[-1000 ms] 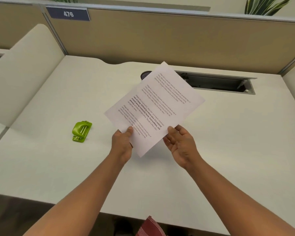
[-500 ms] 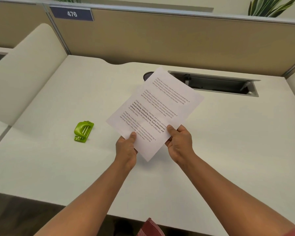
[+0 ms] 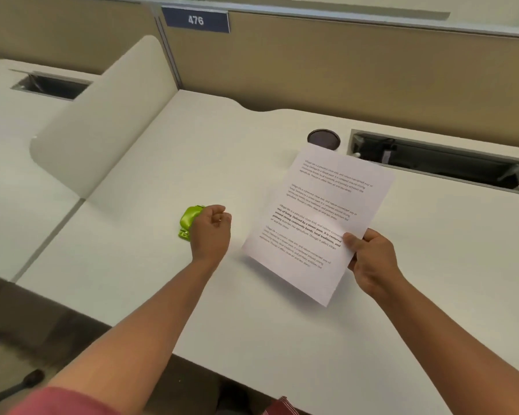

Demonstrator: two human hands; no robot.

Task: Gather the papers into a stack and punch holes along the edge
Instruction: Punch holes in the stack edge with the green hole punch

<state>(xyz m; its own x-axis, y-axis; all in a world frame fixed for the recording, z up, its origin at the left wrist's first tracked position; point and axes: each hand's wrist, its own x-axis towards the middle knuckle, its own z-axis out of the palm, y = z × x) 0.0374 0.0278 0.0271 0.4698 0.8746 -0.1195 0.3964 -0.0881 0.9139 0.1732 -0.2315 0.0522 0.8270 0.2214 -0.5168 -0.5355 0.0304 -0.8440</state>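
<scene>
The right hand (image 3: 372,262) holds the papers (image 3: 318,223) in a pinch grip at their near right corner, thumb on the printed face and fingers curled behind, so the sheets hang off the table (image 3: 432,295) and tilt away toward the round grommet cap (image 3: 323,138). From this view they look like one squared stack; how many sheets there are cannot be told. The left hand (image 3: 212,230) is down on the green hole punch (image 3: 189,220), to the left of the papers, with its fingers curled over the punch's right side. Whether that grip has fully closed cannot be told, since the back of the hand hides the fingertips.

The step in hand looks to be fetching the punch. To do it well, the left hand should take the punch by its body, not by the lever, so it does not snap shut while being lifted or slid. It should come toward the papers with its slot facing the edge to be punched. The right hand's corner pinch is thin for feeding paper; shifting nearer the middle of the stack, or laying the sheets flat on the table, would keep the edges aligned as they enter the slot. A loose corner could let the sheets fan out.
</scene>
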